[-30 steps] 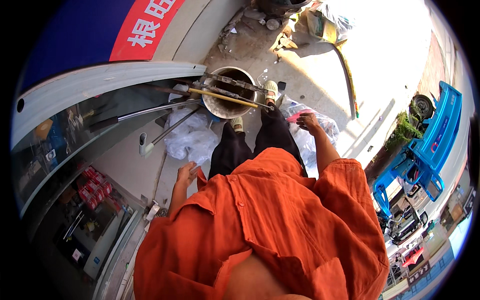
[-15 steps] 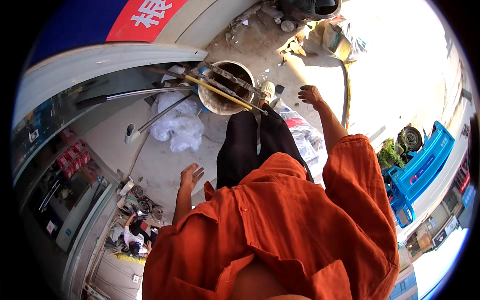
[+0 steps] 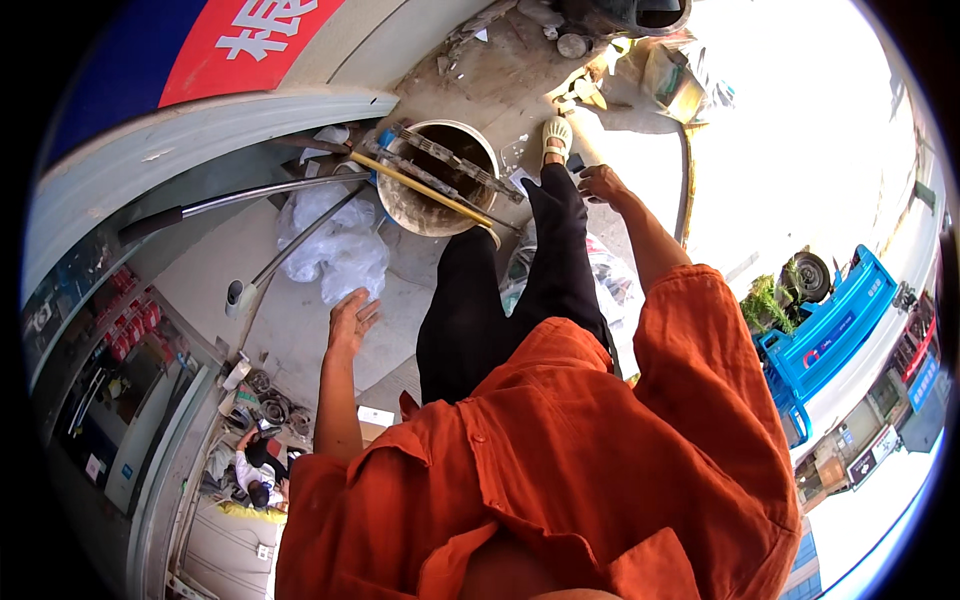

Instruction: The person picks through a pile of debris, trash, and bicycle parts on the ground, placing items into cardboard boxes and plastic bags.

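My left hand [image 3: 352, 322] hangs empty with its fingers apart, just below some crumpled clear plastic [image 3: 345, 262] on the ground. My right hand [image 3: 602, 186] is held out beside my right leg, its fingers loosely bent and nothing visible in them. Between and ahead of the hands stands a round, dirty bucket [image 3: 412, 206]. Across its top lie a yellow pole [image 3: 395, 178] and a worn metal bar [image 3: 450, 160]. A silver pole with a dark grip [image 3: 240, 191] leans toward the bucket from the left. Neither hand touches any of these.
Bagged plastic [image 3: 615, 275] lies beside my right leg. A glass shopfront [image 3: 150, 400] runs along the left, where a person [image 3: 258, 475] sits among scattered parts. Further ahead is a dark tub [image 3: 640, 18]; a blue cart [image 3: 835, 320] stands at the right.
My right foot, in a pale shoe, has swung forward past the bucket. Both hands have shifted left in the picture, the left one also rising a little. The view has moved slightly.
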The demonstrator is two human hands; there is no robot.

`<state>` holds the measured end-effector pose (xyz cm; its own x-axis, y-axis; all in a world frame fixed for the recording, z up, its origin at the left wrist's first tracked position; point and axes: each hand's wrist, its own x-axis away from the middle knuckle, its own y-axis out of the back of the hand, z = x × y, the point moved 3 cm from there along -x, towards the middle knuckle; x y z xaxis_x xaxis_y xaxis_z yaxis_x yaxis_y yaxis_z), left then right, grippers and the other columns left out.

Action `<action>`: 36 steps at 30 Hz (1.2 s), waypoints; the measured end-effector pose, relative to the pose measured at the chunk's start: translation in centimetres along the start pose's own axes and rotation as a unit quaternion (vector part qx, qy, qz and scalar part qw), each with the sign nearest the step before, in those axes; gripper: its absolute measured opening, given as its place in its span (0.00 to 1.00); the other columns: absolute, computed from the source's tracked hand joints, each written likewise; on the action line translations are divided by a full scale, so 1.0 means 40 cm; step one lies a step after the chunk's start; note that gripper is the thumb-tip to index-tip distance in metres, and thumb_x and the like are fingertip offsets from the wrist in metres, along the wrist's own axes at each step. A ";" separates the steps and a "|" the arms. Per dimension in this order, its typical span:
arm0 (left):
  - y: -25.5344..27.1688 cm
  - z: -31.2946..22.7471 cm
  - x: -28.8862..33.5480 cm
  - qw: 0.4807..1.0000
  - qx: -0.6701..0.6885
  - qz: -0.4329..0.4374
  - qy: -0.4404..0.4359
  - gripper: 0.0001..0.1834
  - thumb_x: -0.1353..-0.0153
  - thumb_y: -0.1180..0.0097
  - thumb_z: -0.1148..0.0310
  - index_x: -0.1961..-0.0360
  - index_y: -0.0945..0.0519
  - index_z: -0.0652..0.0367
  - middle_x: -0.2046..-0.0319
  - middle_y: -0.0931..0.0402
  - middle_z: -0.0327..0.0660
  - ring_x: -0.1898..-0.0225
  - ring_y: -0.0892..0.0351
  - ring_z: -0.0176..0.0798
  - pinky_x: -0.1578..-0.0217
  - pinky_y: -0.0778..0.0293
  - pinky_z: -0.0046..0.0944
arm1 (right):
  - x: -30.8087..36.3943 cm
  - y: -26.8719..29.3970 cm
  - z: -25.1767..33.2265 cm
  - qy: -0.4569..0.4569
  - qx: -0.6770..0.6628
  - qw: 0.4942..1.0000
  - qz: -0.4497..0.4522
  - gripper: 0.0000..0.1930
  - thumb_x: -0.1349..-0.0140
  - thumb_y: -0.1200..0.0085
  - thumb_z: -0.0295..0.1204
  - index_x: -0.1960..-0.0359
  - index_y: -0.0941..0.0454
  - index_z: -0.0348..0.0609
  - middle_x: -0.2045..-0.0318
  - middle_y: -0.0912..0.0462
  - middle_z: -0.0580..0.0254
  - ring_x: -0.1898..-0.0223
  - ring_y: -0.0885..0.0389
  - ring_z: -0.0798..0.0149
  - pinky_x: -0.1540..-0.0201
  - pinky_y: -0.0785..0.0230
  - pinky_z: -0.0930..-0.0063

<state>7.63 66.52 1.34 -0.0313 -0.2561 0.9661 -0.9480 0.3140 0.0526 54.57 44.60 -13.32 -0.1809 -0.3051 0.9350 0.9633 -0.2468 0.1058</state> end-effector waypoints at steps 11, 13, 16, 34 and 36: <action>-0.606 -0.324 -0.266 0.992 0.006 0.097 -0.086 0.24 0.45 0.54 0.67 0.48 0.39 0.65 0.48 0.41 0.45 0.50 0.35 0.43 0.53 0.36 0.39 | -0.437 0.298 0.081 0.073 0.248 0.966 0.028 0.15 0.51 0.52 0.27 0.60 0.29 0.35 0.74 0.23 0.59 0.73 0.23 0.68 0.74 0.30 0.77; -0.713 -0.311 -0.322 0.992 0.032 0.092 -0.078 0.23 0.45 0.54 0.67 0.49 0.39 0.65 0.48 0.41 0.45 0.51 0.34 0.43 0.54 0.35 0.39 | -0.445 0.375 0.164 0.070 0.155 0.984 0.043 0.15 0.50 0.53 0.27 0.59 0.30 0.35 0.71 0.23 0.58 0.72 0.23 0.67 0.73 0.30 0.78; -0.846 -0.285 -0.342 0.995 -0.021 0.087 -0.053 0.20 0.44 0.56 0.70 0.51 0.37 0.66 0.51 0.37 0.47 0.53 0.32 0.44 0.55 0.34 0.39 | -0.468 0.509 0.187 0.014 0.091 0.995 0.028 0.15 0.50 0.53 0.27 0.60 0.30 0.34 0.72 0.23 0.58 0.73 0.23 0.68 0.72 0.30 0.78; -0.937 -0.049 -0.451 0.984 0.157 0.041 -0.078 0.16 0.42 0.57 0.70 0.54 0.33 0.65 0.56 0.32 0.44 0.55 0.30 0.42 0.57 0.32 0.36 | -0.487 0.662 0.028 -0.063 0.276 0.957 0.069 0.15 0.49 0.55 0.27 0.59 0.31 0.36 0.69 0.23 0.58 0.72 0.24 0.68 0.70 0.31 0.74; -0.985 -0.007 -0.482 0.982 0.170 0.045 -0.069 0.16 0.43 0.57 0.70 0.54 0.33 0.65 0.55 0.32 0.44 0.55 0.29 0.42 0.57 0.32 0.36 | -0.562 0.682 -0.024 -0.046 0.297 0.952 0.060 0.14 0.50 0.55 0.27 0.60 0.30 0.36 0.70 0.23 0.58 0.73 0.24 0.68 0.72 0.31 0.75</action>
<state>45.67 59.35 -19.26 -0.1395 -0.3693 0.9188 -0.9898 0.0237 -0.1407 84.71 43.85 -31.77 -0.0699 -0.2095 0.9753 0.9231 0.3569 0.1428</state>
